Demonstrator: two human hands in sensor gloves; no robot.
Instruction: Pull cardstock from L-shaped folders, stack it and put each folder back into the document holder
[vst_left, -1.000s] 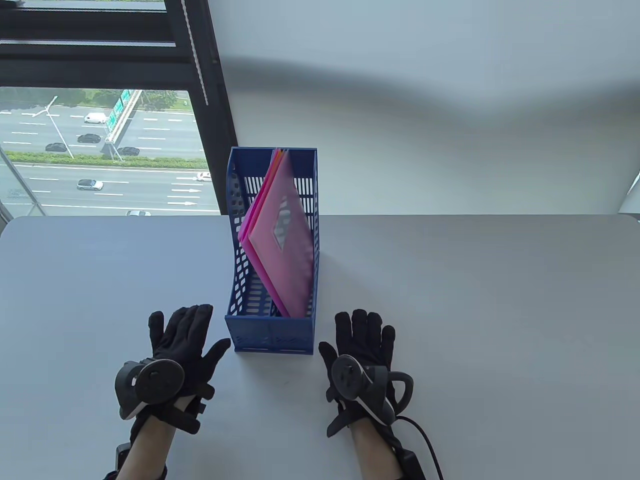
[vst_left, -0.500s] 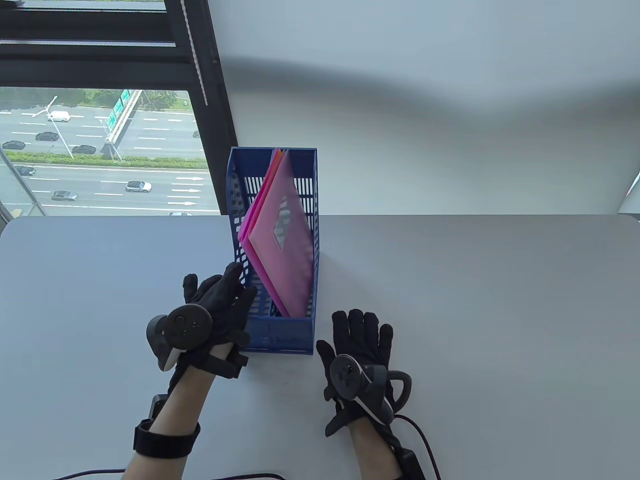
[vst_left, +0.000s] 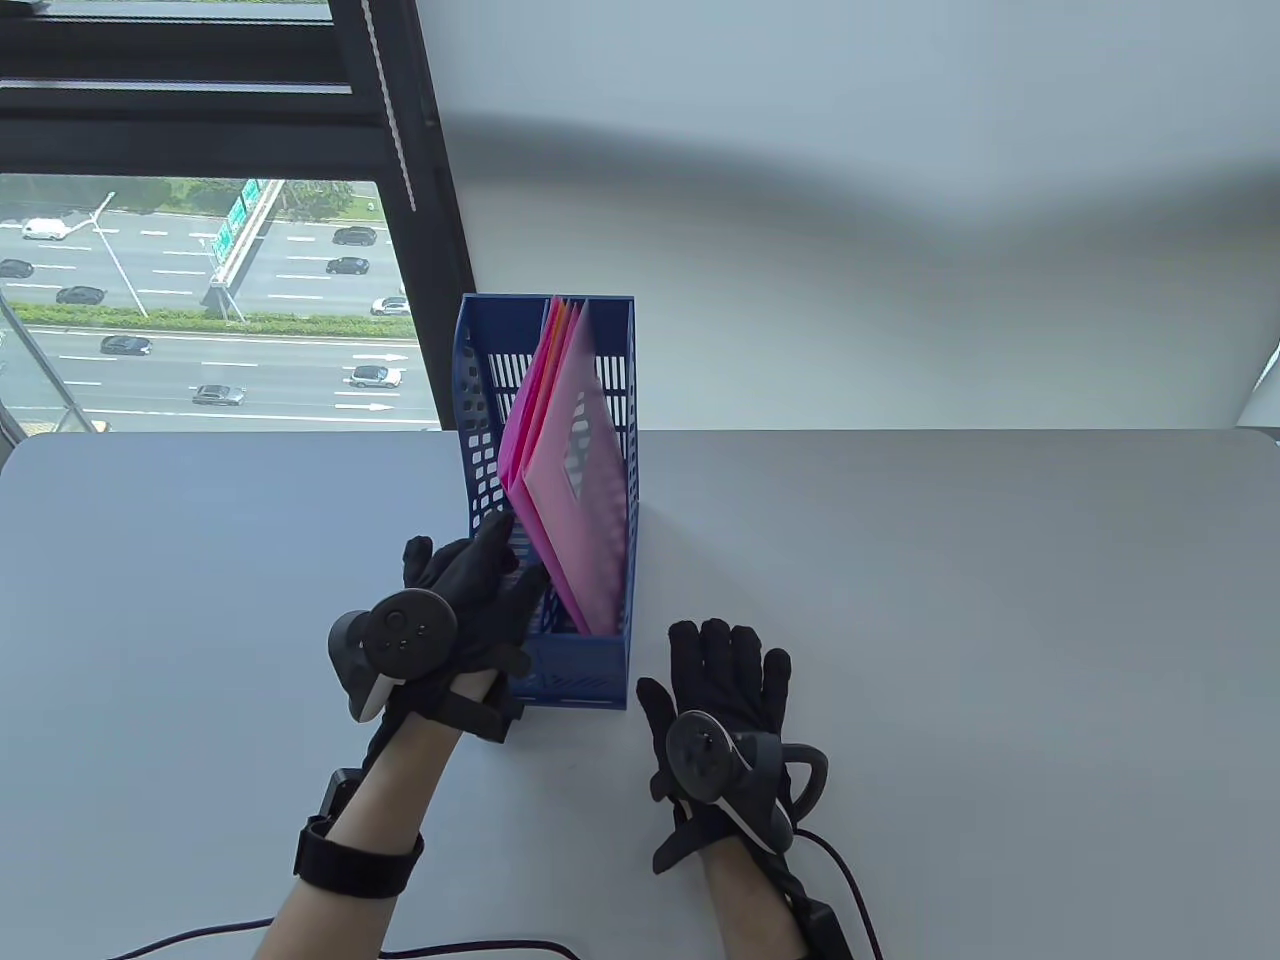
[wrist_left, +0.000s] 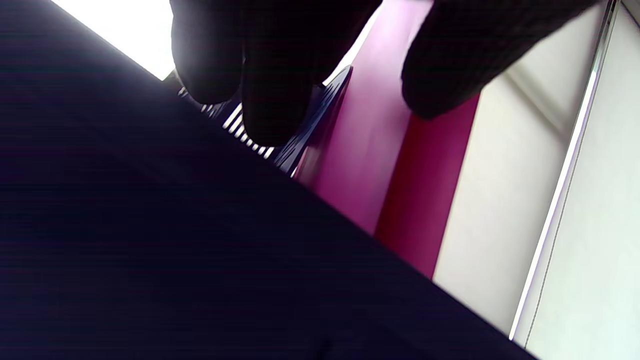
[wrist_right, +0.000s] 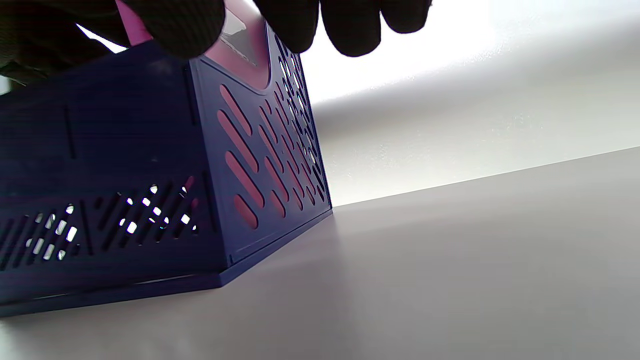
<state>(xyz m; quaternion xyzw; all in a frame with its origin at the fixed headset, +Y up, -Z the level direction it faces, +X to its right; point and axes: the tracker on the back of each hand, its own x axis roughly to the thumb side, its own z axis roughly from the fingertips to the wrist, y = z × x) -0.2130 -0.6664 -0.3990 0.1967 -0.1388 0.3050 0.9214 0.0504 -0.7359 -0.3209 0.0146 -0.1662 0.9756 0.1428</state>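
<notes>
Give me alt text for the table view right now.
The left hand reaches into the near end of a blue document holder, fingers at the pink folders standing inside. The right hand rests flat and open on the grey table beside the holder.

Left hand forward, right hand flat

The left hand (vst_left: 470, 610) reaches ahead, fingers (wrist_left: 270, 75) loosely extended and thumb apart; the right hand (vst_left: 725, 690) lies palm-down, fingers straight and spread, holding nothing.
</notes>
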